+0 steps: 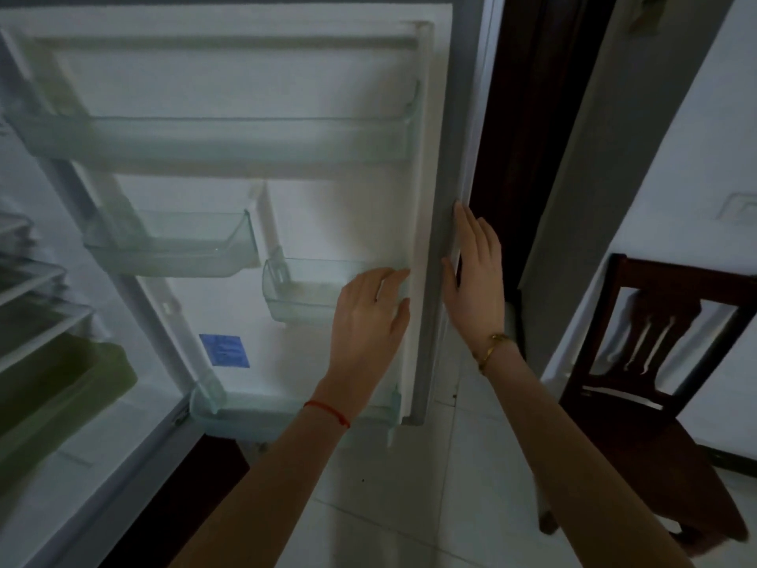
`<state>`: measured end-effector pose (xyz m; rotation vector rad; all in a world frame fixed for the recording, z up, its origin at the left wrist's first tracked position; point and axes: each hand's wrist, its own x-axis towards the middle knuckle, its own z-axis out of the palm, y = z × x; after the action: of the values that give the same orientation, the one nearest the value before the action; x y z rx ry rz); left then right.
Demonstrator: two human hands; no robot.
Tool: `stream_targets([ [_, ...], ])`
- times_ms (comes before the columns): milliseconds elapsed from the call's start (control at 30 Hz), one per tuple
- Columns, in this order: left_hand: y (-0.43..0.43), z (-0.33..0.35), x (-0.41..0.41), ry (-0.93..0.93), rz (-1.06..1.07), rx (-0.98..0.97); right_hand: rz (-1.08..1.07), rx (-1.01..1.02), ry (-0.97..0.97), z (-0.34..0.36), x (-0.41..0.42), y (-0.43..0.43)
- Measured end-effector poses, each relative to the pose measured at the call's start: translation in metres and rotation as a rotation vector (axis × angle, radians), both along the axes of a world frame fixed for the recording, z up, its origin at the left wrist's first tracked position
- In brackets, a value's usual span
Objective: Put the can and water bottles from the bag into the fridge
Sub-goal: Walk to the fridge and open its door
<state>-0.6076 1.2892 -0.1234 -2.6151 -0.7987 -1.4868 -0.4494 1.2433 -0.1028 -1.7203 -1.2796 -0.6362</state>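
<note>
The fridge door (286, 198) stands wide open in front of me, with its inner side and clear plastic door bins (172, 248) facing me; the bins look empty. My left hand (368, 317) lies flat with spread fingers on the door's inner panel near its free edge. My right hand (475, 276) rests flat against the door's outer edge (446, 198), thumb on the rim. Neither hand holds anything. The fridge interior (37, 313) with wire shelves shows at the far left. No bag, can or bottles are in view.
A dark wooden chair (655, 383) stands at the right on the white tiled floor (409, 506). A dark door frame (532, 137) rises behind the fridge door. A green drawer (61, 383) sits low in the fridge.
</note>
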Motion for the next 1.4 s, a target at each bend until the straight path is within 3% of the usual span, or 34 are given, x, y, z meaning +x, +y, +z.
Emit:
stream_targets([
  [467,0.066,-0.01,0.05,0.013,0.008,0.067,0.154,-0.092,0.079,-0.002,0.051,0.077],
  [800,0.107,-0.011,0.097,-0.001,0.154,0.066,0.25,-0.162,0.056,0.0,0.098,0.142],
  [1400,0.168,-0.01,0.137,0.323,0.416,-0.069,0.492,-0.319,0.127,0.018,0.146,0.253],
])
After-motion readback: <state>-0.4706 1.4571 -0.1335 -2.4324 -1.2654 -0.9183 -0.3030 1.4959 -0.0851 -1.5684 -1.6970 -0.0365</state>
